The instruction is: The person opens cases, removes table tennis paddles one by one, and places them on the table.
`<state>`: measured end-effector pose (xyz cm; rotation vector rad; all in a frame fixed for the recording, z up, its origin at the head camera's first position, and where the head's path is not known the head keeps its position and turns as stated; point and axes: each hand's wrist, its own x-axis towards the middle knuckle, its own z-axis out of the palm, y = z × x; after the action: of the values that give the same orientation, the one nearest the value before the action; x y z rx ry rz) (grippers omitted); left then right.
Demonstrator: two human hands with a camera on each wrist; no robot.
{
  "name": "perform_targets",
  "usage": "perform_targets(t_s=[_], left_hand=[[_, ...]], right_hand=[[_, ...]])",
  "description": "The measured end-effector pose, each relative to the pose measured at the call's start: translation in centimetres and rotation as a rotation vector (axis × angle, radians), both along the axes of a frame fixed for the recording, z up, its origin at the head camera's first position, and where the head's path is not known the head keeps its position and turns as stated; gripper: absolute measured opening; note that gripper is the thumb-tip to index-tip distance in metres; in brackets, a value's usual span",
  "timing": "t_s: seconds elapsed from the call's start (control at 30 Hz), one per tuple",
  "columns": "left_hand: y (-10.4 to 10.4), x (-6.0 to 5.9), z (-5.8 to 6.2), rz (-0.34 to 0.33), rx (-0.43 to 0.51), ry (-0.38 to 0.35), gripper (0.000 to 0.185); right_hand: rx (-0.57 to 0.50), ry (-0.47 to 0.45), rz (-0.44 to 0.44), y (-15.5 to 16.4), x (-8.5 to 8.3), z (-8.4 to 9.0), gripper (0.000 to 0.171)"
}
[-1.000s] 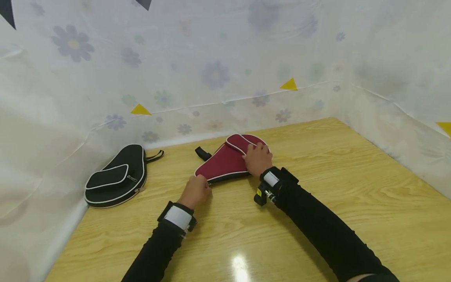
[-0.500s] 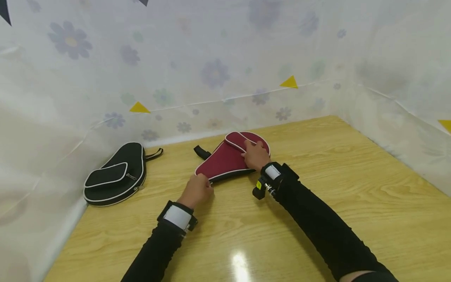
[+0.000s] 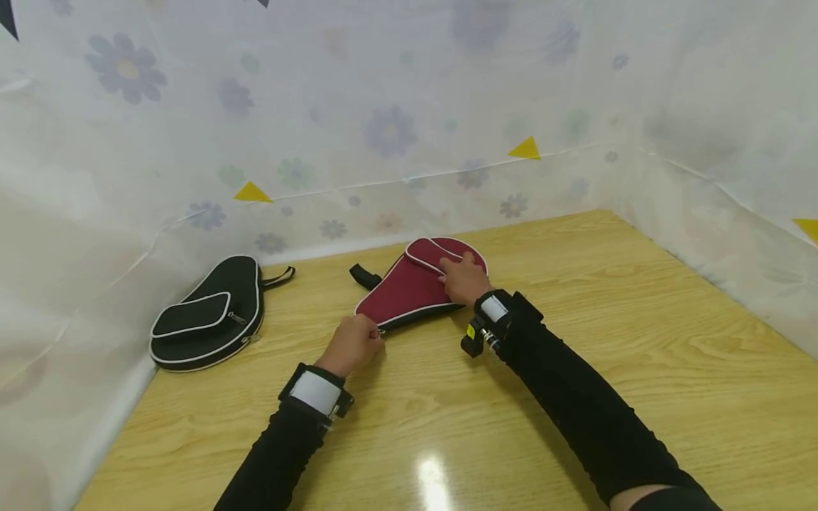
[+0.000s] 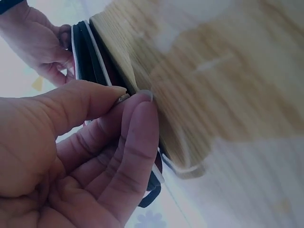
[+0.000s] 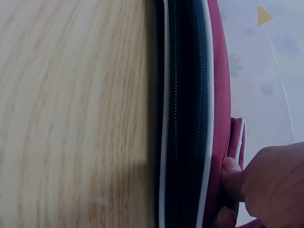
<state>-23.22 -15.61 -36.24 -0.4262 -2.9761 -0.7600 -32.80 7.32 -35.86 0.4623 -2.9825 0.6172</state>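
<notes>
A dark red paddle case (image 3: 404,289) with white piping lies flat on the wooden table (image 3: 575,397), a black strap at its far left end. My left hand (image 3: 351,342) is at the case's near corner, where thumb and forefinger pinch the small metal zipper pull (image 4: 122,97). My right hand (image 3: 463,280) rests on top of the case beside its front pocket (image 3: 427,255), fingers pressing down. In the right wrist view the case's black zipper edge (image 5: 187,118) runs along the table, with my right hand (image 5: 270,185) against the red top.
A black paddle case (image 3: 207,316) with white piping and a front pocket lies at the table's left, near the wall. White flowered sheeting (image 3: 396,128) with yellow pennants closes the table in at the back, left and right.
</notes>
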Motion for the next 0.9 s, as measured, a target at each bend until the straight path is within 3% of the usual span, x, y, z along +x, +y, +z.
perform_targets(t_s=[0.4, 0.67, 0.8, 0.9], left_hand=[[-0.5, 0.1, -0.1, -0.073, 0.044, -0.065, 0.041], [-0.7, 0.2, 0.0, -0.129, 0.046, -0.093, 0.038], [-0.6, 0.2, 0.1, -0.127, 0.048, -0.098, 0.037], [-0.5, 0.3, 0.2, -0.130, 0.042, -0.101, 0.038]], right_hand=[[0.030, 0.053, 0.120, 1.3, -2.0, -0.8, 0.009], [0.015, 0.046, 0.180, 2.1, -2.0, -0.4, 0.014], [-0.013, 0.016, 0.126, 1.8, -1.6, -0.3, 0.013], [-0.081, -0.054, -0.019, 0.6, -0.6, -0.1, 0.034]])
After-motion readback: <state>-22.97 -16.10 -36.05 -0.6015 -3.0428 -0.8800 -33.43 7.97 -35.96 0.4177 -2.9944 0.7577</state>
